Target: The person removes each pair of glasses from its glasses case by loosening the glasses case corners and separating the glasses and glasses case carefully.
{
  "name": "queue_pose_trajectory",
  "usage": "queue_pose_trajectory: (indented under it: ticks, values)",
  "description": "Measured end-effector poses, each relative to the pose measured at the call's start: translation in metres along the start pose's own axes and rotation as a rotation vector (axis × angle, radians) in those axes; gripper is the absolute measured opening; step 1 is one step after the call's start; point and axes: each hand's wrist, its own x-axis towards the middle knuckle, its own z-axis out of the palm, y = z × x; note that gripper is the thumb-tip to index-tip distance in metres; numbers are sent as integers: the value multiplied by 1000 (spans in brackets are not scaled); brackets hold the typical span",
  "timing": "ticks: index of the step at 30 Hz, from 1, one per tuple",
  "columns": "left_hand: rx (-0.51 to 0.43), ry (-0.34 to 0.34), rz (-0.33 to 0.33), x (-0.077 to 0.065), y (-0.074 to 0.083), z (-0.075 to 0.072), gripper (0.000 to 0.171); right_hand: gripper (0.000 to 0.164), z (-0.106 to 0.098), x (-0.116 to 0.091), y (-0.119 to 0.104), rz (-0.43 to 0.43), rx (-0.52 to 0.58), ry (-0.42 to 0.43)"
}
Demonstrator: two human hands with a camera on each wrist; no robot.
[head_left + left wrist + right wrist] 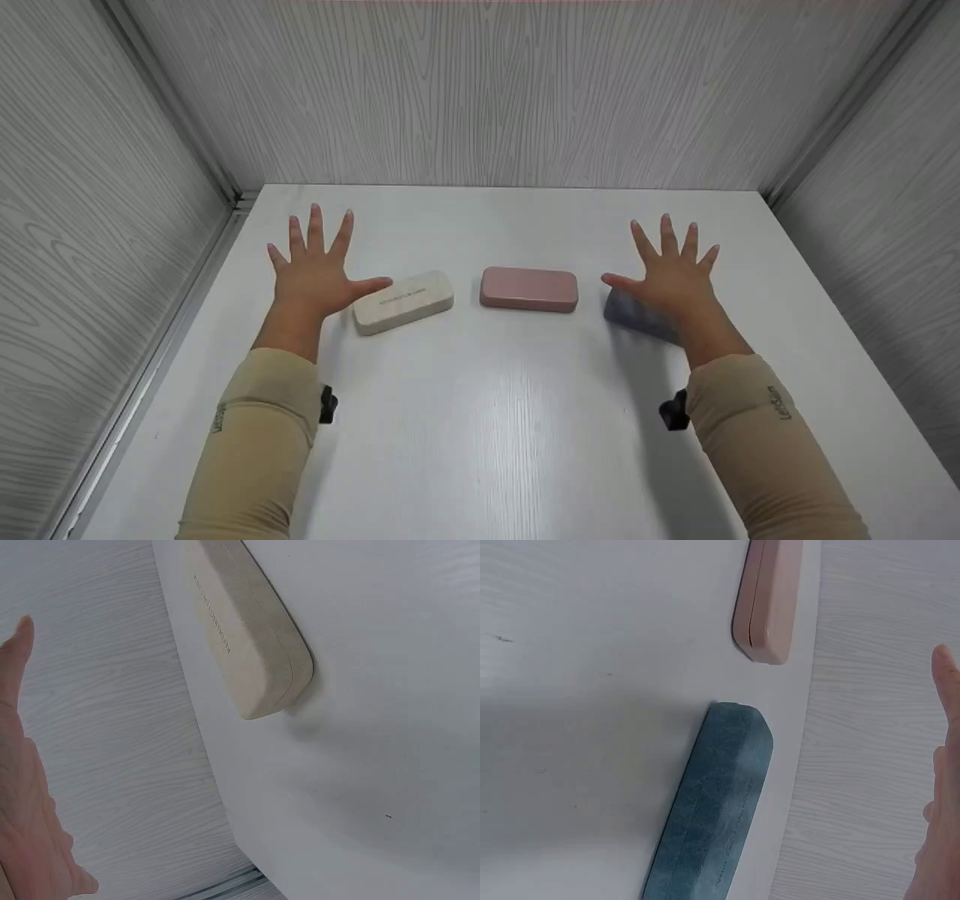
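Three glasses cases lie on the white table (480, 420). The cream case (405, 301), with small lettering on its lid, is on the left, tilted a little. A pink case (529, 289) lies in the middle. Partly hidden under my right hand is a blue-grey case (637, 313), which looks teal in the right wrist view. My left hand (311, 277) is held above the table with fingers spread, its thumb overlapping the cream case in the head view. My right hand (675, 277) hovers over the blue-grey case, fingers also spread. Both hands hold nothing, and all three cases look closed.
Grey wood-grain panels stand at the back (487, 90), the left (82, 225) and the right (885, 225) of the table. A small black device (328, 405) sits at the left wrist, another black device (674, 410) at the right.
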Motion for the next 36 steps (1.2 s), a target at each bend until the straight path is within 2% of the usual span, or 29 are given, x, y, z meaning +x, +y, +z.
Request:
queue_pose_trajectory:
  ticks: [12, 23, 32, 36]
  values:
    - [-212, 24, -18, -2, -6, 11, 115, 97, 9, 19, -43, -90, 50, 56]
    - [-432, -11, -110, -11, -14, 30, 117, 91, 23, 30, -106, -158, 117, -1]
    - [-578, -57, -235, -18, -15, 55, 114, 87, 45, 29, -149, -157, 413, -58]
    - [-628, -71, -258, -20, -10, 66, 112, 86, 57, 28, -163, -161, 495, -74]
